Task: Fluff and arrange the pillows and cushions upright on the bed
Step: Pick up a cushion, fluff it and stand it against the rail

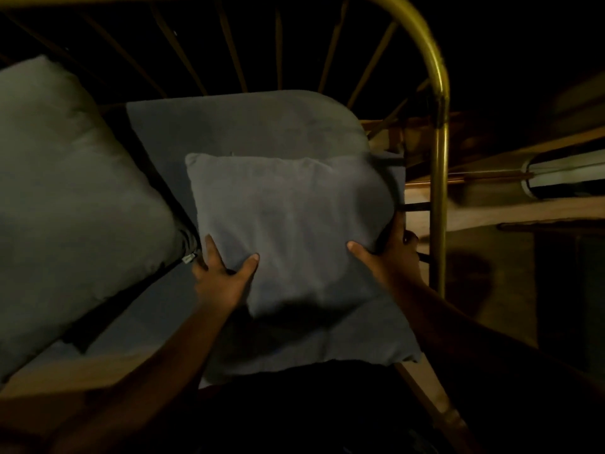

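A small grey square cushion (288, 224) is held up in the middle of the dim view, above another flat grey pillow (360, 335) lying on the bed. My left hand (222, 276) grips the cushion's lower left edge, thumb on its face. My right hand (389, 257) grips its lower right edge, fingers hidden behind. A large grey pillow (72, 198) leans tilted at the left. Behind the cushion, a blue-grey pillow or mattress end (248, 126) rests against the brass headboard (438, 93).
The headboard's curved brass rail and thin spokes (278, 50) run across the top. A brass post (437, 224) stands just right of my right hand. Wooden floor and a dark piece of furniture (556, 231) lie to the right of the bed.
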